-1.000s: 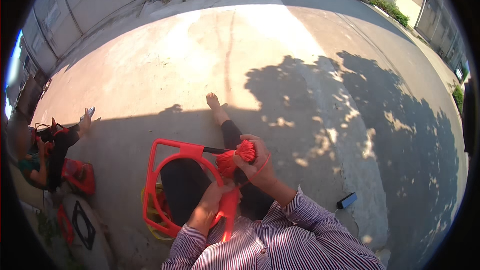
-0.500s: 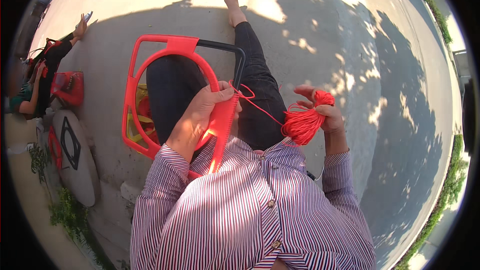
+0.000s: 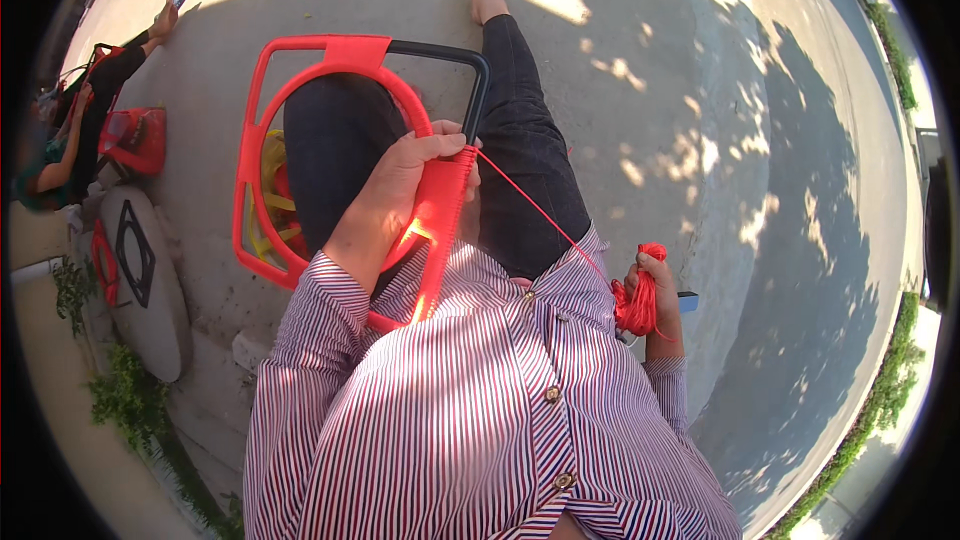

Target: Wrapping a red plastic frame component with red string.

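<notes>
A squared frame (image 3: 252, 155) with a ring inside it lies over my bent knee, mostly wrapped in red cord. Its upper right corner is bare black bar (image 3: 440, 52). My left hand (image 3: 405, 175) grips the wrapped right side, thumb pressed where the winding meets the black bar. From that spot a single red strand runs taut, down and right, to a bundle of red cord (image 3: 640, 300). My right hand (image 3: 662, 292) holds this bundle beside my hip, its fingers wrapped round it.
Another person (image 3: 85, 140) sits at the far left, near a red bag (image 3: 135, 140). A round stone slab (image 3: 165, 325) carries a black frame piece (image 3: 132, 252) and a red one (image 3: 105, 262). Something yellow (image 3: 275, 180) shows through the ring. A blue object (image 3: 688, 301) is behind my right hand.
My right hand has moved down and closed round the cord bundle. The loose strand with its small loop is pulled straight. The left hand keeps its grip on the frame.
</notes>
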Available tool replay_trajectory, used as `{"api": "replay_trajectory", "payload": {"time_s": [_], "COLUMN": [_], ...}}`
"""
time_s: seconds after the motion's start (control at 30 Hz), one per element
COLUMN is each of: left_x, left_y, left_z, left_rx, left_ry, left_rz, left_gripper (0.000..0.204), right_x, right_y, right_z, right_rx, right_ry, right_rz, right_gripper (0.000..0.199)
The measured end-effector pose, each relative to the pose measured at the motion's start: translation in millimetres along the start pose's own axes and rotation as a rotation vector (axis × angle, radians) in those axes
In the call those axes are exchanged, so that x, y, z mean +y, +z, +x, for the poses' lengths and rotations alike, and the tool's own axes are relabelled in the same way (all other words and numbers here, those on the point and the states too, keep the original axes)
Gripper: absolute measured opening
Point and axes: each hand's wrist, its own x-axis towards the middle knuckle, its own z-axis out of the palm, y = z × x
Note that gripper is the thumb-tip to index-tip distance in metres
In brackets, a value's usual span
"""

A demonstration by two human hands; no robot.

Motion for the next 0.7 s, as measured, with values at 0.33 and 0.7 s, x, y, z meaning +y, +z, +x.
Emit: {"api": "replay_trajectory", "payload": {"time_s": [0.33, 0.7], "left_x": [-5, -22], "left_y": [6, 11], "left_z": [-4, 1], "left_rx": [0.044, 0.059], "left_ry": [0.01, 0.516], "left_rz": [0.113, 0.122], "left_gripper": [0.027, 0.075], "right_x": [-77, -144], "right_y": [88, 294], "right_z": [59, 106], "right_rx": [-0.358, -0.521], "right_ry": [-0.178, -0.463], "right_rz": [0.478, -1.281], "right_gripper": [0.048, 0.047]}}
